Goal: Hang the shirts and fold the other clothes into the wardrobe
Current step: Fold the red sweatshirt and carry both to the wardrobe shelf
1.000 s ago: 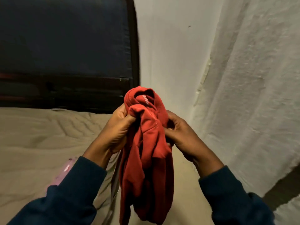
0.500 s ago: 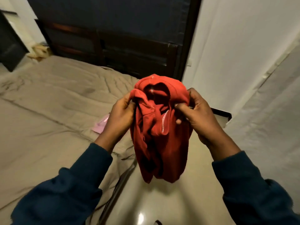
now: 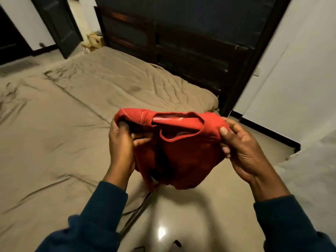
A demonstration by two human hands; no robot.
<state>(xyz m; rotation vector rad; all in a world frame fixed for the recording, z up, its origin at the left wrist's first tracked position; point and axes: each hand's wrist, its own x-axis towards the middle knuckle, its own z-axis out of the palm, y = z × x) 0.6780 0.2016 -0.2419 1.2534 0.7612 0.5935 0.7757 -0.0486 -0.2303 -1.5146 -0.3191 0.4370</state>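
Observation:
A red shirt (image 3: 183,157) hangs bunched in the air between my hands, above the bed's corner and the floor. Its neck opening faces me, stretched wide from left to right. My left hand (image 3: 121,142) grips the shirt's left shoulder, with the thumb on top and the fingers curled into the cloth. My right hand (image 3: 240,148) pinches the right shoulder between thumb and fingers. The lower part of the shirt dangles in folds below my hands.
A bed with a rumpled tan sheet (image 3: 72,124) fills the left and middle. A dark wooden headboard (image 3: 181,48) stands behind it. There is a white wall (image 3: 294,70) on the right, shiny tiled floor (image 3: 190,215) below my hands, and a dark door (image 3: 60,24) at the far left.
My hands have pulled apart, spreading the shirt's neck opening wide. The view has swung left and down, so more of the bed shows and the pink item on the sheet is out of sight.

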